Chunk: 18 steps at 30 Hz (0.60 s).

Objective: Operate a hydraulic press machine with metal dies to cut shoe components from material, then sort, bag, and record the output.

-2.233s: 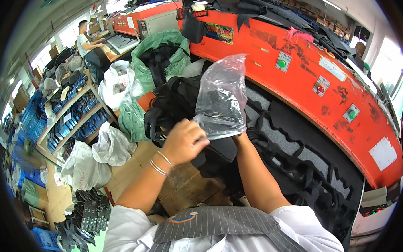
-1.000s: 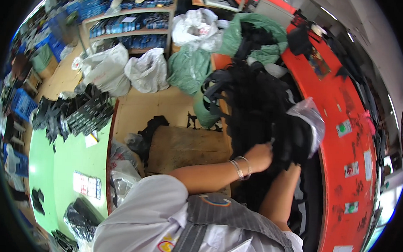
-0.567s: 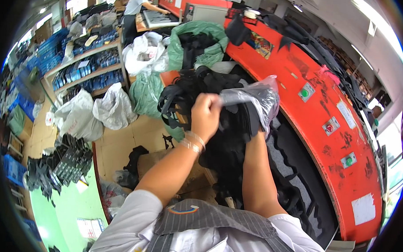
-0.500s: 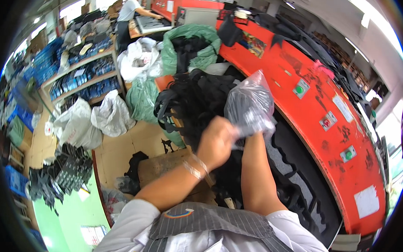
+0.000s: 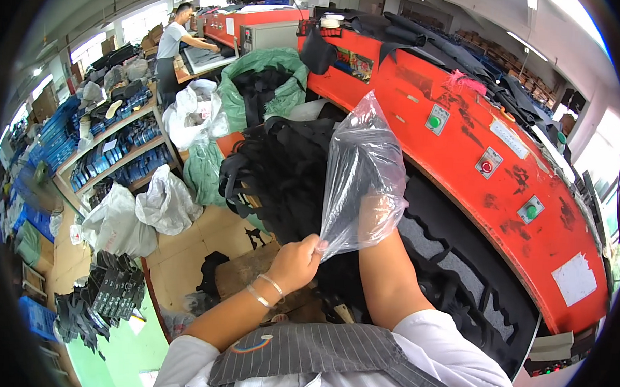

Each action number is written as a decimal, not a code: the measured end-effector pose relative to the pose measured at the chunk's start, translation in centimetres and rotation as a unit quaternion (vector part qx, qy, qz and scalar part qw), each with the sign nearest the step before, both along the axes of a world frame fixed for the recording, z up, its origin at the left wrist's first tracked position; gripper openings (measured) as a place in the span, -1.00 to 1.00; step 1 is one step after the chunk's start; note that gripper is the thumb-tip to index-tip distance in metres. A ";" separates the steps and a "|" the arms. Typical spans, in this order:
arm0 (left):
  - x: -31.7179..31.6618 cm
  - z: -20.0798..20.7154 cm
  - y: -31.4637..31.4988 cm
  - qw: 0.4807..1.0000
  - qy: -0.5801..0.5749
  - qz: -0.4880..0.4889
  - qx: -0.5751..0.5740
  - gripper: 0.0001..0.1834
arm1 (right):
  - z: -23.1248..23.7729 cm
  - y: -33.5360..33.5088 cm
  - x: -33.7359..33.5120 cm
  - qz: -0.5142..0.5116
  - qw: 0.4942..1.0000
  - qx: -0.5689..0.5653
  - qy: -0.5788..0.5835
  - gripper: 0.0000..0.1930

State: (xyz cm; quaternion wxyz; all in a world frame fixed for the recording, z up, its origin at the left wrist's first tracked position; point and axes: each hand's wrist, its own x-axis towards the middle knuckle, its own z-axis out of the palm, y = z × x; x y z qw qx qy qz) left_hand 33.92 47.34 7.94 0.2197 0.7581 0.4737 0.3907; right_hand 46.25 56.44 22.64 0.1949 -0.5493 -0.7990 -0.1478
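A clear plastic bag (image 5: 359, 144) stands upright in front of me, its closed corner pointing up. My left hand (image 5: 296, 262) pinches the lower left edge of its mouth and pulls it to the side. Inside the bag is my right hand (image 5: 379, 215), reaching up through the mouth; the creased plastic blurs its fingers. Dark material shows through the film, and I cannot tell whether it lies in the bag or behind it. A heap of black fabric cut-offs (image 5: 273, 168) lies just beyond my left hand.
On the right runs a long red machine (image 5: 454, 168) with push buttons, black sheet (image 5: 481, 268) along its near side. A green sack (image 5: 297, 65) and white sacks (image 5: 118, 221) stand to the left, by a shelf (image 5: 124, 151). At the back, a person (image 5: 170, 42) works at a table.
My left hand has moved down and left, away from my right, drawing the bag's mouth wide. The bag looks taller and more stretched. The view has shifted slightly right.
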 end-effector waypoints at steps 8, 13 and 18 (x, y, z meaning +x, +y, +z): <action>-4.7 0.5 -5.3 0.915 0.099 0.308 0.240 0.17 | -4.7 1.5 -4.4 0.118 0.958 -0.043 0.260 -0.61; -8.1 2.4 -9.1 0.848 0.122 0.475 0.199 -0.37 | -13.4 0.8 -11.9 0.287 0.903 -0.237 0.212 -0.61; -11.0 -1.8 -15.6 0.885 0.132 0.401 0.195 -0.74 | -24.1 -4.9 -18.3 0.489 0.764 -0.417 0.066 -0.61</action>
